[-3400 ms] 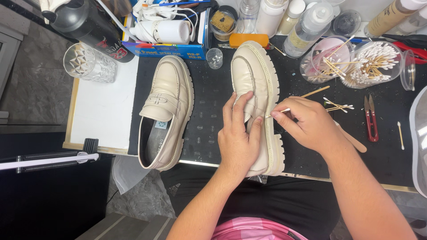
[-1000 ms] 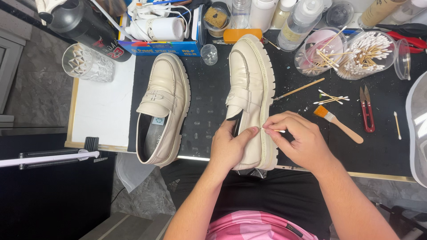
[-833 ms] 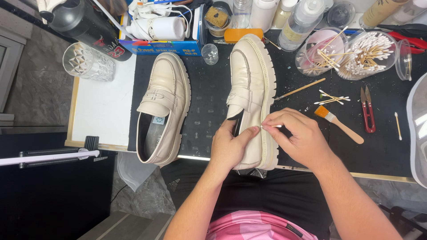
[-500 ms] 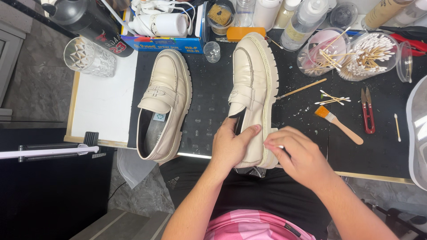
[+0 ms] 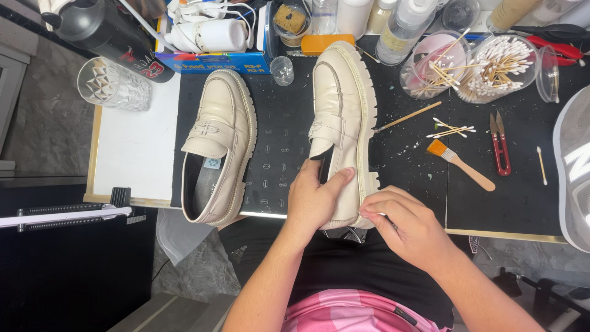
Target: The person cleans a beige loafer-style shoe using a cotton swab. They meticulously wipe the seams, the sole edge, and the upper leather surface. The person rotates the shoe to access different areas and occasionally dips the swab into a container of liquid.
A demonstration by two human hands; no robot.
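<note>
left hand [image 5: 314, 198] gripping loafer [image 5: 340, 117] heel | right hand [image 5: 402, 224] pinching its sole edge, perhaps holding a swab | keeping loafer braced is helping

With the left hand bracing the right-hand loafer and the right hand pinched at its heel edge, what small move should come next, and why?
Probably a short stroke along the heel welt. The left hand grips the cream loafer at its opening, steadying it, and the right hand pinches something small against the sole edge near the heel; what it is cannot be made out. The other loafer lies untouched beside it.
</note>
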